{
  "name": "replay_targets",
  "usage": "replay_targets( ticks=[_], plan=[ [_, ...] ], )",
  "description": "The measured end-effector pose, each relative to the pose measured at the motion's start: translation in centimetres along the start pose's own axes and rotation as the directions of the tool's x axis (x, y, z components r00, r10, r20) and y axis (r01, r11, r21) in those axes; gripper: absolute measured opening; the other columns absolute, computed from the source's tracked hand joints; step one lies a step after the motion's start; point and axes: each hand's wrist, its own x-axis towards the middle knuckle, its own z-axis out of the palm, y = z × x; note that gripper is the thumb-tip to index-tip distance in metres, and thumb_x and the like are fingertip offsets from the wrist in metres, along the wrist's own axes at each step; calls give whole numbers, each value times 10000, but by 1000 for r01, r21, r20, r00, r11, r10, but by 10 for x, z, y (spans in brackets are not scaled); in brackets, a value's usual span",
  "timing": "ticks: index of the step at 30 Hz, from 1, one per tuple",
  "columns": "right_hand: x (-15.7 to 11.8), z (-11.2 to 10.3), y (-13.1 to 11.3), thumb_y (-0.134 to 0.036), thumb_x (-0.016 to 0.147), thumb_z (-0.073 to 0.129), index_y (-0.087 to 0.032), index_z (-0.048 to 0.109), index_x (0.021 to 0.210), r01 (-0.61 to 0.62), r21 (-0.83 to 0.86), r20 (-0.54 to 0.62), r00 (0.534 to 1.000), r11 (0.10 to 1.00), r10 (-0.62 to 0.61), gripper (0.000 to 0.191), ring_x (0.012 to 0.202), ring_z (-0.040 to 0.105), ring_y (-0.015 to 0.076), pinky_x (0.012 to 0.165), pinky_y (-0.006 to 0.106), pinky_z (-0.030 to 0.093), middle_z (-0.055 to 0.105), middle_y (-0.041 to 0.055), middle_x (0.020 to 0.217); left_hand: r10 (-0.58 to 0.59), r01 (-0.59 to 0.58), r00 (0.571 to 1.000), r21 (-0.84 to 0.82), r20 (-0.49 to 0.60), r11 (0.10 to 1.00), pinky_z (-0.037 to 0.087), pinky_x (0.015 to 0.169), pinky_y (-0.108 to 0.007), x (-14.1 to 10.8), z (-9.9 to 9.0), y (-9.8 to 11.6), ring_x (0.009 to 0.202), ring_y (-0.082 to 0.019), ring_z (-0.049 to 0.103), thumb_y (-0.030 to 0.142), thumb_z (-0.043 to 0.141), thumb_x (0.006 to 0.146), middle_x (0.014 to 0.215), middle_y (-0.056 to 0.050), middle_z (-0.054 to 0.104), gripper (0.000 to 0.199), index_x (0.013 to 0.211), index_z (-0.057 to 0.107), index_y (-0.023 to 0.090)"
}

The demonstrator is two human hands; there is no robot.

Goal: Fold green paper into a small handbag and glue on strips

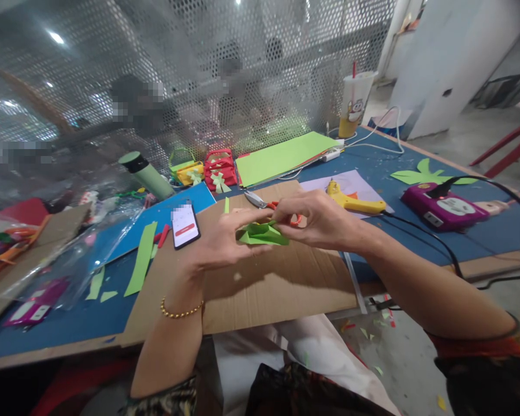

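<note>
A small folded piece of green paper [263, 234] is between my two hands, above a sheet of brown cardboard [260, 294]. My left hand [223, 237] grips its left side, fingers along the far edge and thumb underneath. With fingertips pinched together, my right hand [314, 219] holds its upper right corner. Scissors [255, 200] with orange handles lie just beyond my hands, the handles partly hidden by my right hand. A yellow glue gun [357, 203] rests to the right on a pale purple sheet [368, 184].
A phone [185, 225], green paper strips [142, 260] and a green tumbler [145, 174] are on the left. Small red and yellow paper bags [219, 170] stand behind. To the right are a drink cup [355, 104] and a purple power adapter [442, 207] with a black cable.
</note>
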Motion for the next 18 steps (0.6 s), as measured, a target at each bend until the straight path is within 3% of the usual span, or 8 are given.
replay_targets(
  ticks=[3,6,10,14,18],
  plan=[
    [0,-1,1,-109,888,606,-177,677,800,35,-12,-20,999,999,-36,131,616,528,98,625,240,371,659,-16,668,-5,-2,999,-137,-47,991,621,953,-370,-1,-3,1,1131,-292,766,752,644,912,1239,-137,804,700,1327,757,200],
    [0,1,2,-120,903,601,-177,674,796,53,-50,-8,999,997,-53,141,626,528,107,640,251,373,661,-5,672,-20,4,992,-125,-125,992,631,890,-335,0,-2,2,1014,-248,792,583,617,1006,1107,-111,838,465,1176,818,200],
    [0,3,4,-114,913,597,-172,667,798,82,-71,14,997,994,-81,146,630,532,113,669,264,381,652,-1,671,16,-14,987,14,-162,1000,628,884,-328,2,4,1,948,-223,791,311,716,922,1031,-75,851,179,995,841,204],
    [-1,4,4,-110,920,597,-175,660,812,103,-77,16,995,992,-102,141,668,548,123,720,276,392,663,5,704,18,-5,986,76,-165,997,617,866,-318,4,9,1,911,-203,786,191,678,890,984,-50,852,166,950,831,213],
    [-2,5,5,-118,934,582,-176,656,810,102,-101,20,995,990,-101,156,701,566,132,756,289,390,684,13,733,47,-30,976,82,-214,996,609,816,-303,4,11,1,854,-193,781,183,672,885,901,-43,845,149,883,820,204]
  ],
)
